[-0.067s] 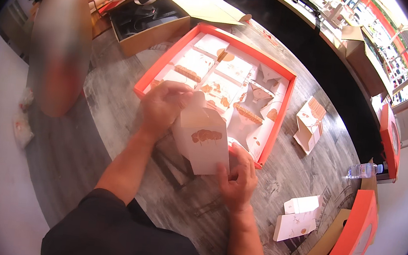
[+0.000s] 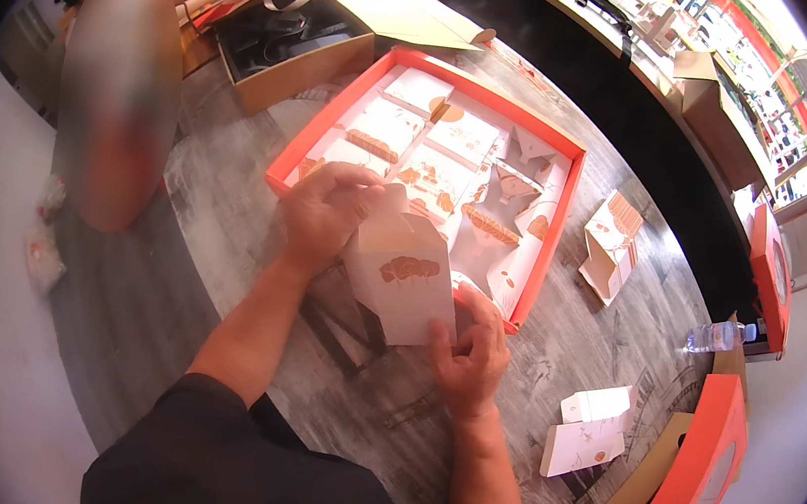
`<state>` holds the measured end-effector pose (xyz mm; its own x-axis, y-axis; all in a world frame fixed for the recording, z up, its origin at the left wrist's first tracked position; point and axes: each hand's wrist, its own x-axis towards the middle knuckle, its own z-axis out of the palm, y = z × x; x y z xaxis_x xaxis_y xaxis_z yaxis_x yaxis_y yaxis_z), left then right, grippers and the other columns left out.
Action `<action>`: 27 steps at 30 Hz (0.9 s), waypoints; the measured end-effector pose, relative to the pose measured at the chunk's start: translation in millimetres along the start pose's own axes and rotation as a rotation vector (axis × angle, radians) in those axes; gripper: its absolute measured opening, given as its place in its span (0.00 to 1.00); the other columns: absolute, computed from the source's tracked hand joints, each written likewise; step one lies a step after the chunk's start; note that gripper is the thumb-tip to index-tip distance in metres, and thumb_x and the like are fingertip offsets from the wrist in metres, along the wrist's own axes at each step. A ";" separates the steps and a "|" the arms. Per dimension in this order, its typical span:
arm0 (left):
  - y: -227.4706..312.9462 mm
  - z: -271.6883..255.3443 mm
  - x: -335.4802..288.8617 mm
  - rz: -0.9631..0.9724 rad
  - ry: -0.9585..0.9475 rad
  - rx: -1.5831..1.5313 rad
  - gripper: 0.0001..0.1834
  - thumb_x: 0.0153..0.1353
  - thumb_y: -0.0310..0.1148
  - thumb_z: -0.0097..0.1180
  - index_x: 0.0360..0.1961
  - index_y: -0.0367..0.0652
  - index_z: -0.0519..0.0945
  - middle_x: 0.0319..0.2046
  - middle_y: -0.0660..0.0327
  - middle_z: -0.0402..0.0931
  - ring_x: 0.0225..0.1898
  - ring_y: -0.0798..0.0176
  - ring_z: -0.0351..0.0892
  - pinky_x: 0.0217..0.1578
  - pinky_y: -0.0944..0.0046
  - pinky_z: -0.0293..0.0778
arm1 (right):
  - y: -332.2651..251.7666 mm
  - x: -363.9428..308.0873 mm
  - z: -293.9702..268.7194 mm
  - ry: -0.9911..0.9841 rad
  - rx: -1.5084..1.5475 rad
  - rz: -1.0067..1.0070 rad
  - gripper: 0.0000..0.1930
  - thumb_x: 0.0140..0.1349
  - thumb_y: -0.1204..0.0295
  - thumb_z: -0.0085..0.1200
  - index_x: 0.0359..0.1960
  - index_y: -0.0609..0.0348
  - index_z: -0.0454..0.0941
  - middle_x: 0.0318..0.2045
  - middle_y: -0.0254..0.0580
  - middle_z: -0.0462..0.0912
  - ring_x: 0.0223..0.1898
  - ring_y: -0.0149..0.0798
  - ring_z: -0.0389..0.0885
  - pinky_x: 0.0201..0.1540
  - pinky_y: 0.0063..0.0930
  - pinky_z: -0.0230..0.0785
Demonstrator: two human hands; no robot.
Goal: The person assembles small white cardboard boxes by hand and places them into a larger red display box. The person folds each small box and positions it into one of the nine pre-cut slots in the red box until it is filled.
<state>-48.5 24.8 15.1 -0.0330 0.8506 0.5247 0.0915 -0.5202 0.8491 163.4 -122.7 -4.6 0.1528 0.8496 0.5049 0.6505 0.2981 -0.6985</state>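
Note:
Between my hands is a small white carton (image 2: 403, 297) with a brown printed picture, its top flaps raised and unfolded. My left hand (image 2: 323, 213) pinches it by an upper flap on the left side. Low on the right edge, my right hand (image 2: 471, 354) grips it with thumb and fingers. Just beyond it lies a red-rimmed tray box (image 2: 558, 225) on the table. Small white cartons (image 2: 465, 135) fill its left and middle parts, and several open-topped ones (image 2: 494, 228) stand along its right side. My left hand partly covers its near-left corner.
Two folded white cartons, an upper one (image 2: 611, 246) and a lower one (image 2: 592, 433), lie on the grey wood-patterned table (image 2: 309, 381). At right are a water bottle (image 2: 717, 338) and a red box lid (image 2: 695, 484). A brown box of dark items (image 2: 291, 60) stands far left. A blurred person (image 2: 122, 101) is beyond it.
Almost nothing differs. The carton in my hands has shifted very slightly to the right, and both hands keep their hold.

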 end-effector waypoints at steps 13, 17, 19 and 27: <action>-29.4 57.0 25.0 0.188 0.009 -0.254 0.39 0.67 0.59 0.60 0.65 0.38 0.67 0.59 0.55 0.71 0.53 0.63 0.78 0.51 0.65 0.77 | 1.7 17.8 -5.6 0.160 -0.156 -0.030 0.17 0.57 0.73 0.68 0.48 0.60 0.82 0.51 0.49 0.82 0.43 0.45 0.81 0.45 0.36 0.76; -38.0 55.3 12.3 0.164 0.075 -0.185 0.42 0.68 0.60 0.59 0.68 0.38 0.63 0.63 0.54 0.68 0.62 0.58 0.72 0.63 0.57 0.69 | 5.2 15.9 -5.4 0.207 -0.034 -0.030 0.09 0.61 0.77 0.64 0.42 0.62 0.81 0.51 0.48 0.82 0.38 0.36 0.79 0.41 0.30 0.74; -24.8 48.9 -5.5 0.084 -0.011 -0.181 0.41 0.69 0.57 0.59 0.69 0.38 0.62 0.64 0.53 0.68 0.62 0.58 0.72 0.63 0.57 0.69 | 9.0 11.8 -4.9 0.224 0.117 0.024 0.05 0.64 0.78 0.62 0.40 0.62 0.81 0.50 0.47 0.83 0.36 0.31 0.78 0.38 0.25 0.72; 13.5 38.6 -26.0 -0.144 -0.105 -0.436 0.30 0.70 0.33 0.63 0.68 0.40 0.64 0.64 0.54 0.70 0.56 0.65 0.77 0.57 0.65 0.74 | 13.1 3.9 8.9 0.115 0.485 0.129 0.13 0.64 0.74 0.64 0.48 0.65 0.79 0.48 0.49 0.85 0.44 0.42 0.85 0.50 0.34 0.76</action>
<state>-8.0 -1.4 10.6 0.0883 0.9080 0.4096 -0.3335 -0.3605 0.8711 165.8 -111.6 -16.3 0.3072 0.8475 0.4329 0.2055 0.3850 -0.8997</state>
